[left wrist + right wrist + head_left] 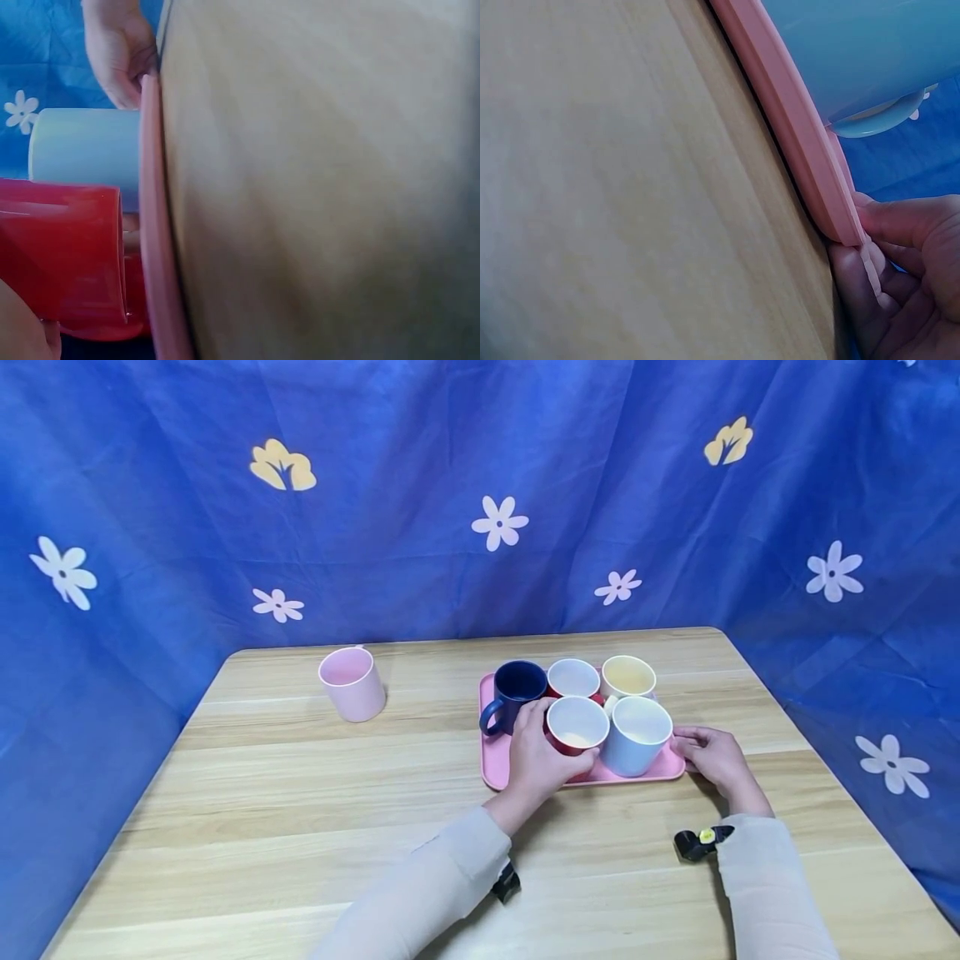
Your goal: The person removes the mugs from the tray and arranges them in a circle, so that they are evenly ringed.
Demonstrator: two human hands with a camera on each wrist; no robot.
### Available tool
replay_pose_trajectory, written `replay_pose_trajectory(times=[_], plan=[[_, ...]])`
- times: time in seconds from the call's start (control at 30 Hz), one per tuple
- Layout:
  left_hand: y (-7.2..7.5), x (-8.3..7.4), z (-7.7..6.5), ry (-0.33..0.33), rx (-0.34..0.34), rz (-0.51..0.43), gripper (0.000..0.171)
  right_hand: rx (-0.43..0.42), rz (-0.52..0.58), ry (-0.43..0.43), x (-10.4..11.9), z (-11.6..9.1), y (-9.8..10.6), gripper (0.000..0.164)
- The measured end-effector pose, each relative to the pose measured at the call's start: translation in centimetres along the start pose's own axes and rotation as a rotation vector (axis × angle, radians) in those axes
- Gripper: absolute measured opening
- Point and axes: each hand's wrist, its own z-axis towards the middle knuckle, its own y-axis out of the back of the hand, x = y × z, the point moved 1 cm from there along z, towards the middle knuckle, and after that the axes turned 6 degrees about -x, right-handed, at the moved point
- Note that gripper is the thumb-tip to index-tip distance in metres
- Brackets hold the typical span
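Observation:
My left hand [542,752] grips a red mug [64,251] with a white inside, thumb on the near side and fingers round the far left. In the left wrist view its base shows a gap from the pink tray [495,768], so it hangs just above it. At the tray's right end, my right hand [716,760] pinches the rim [817,172], thumb on top and fingers at the outer edge. A light blue mug [633,756] stands on the tray between the hands. Left of the held mug is a dark blue mug [517,693], its handle towards the front left.
Behind, on the tray, stand another red mug [573,677] and a cream mug [628,675]. A pink mug [352,685] stands apart on the wooden table [300,827], at the back left. A blue flowered curtain [412,527] hangs behind the table.

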Motion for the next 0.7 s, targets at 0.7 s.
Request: replay_pose_trajectory(times=[0.7], plan=[[4.0, -3.9, 2.6, -0.070, 0.018, -0.091, 0.082, -0.008, -0.020, 0.015, -0.2, 0.0, -0.1, 0.041]])
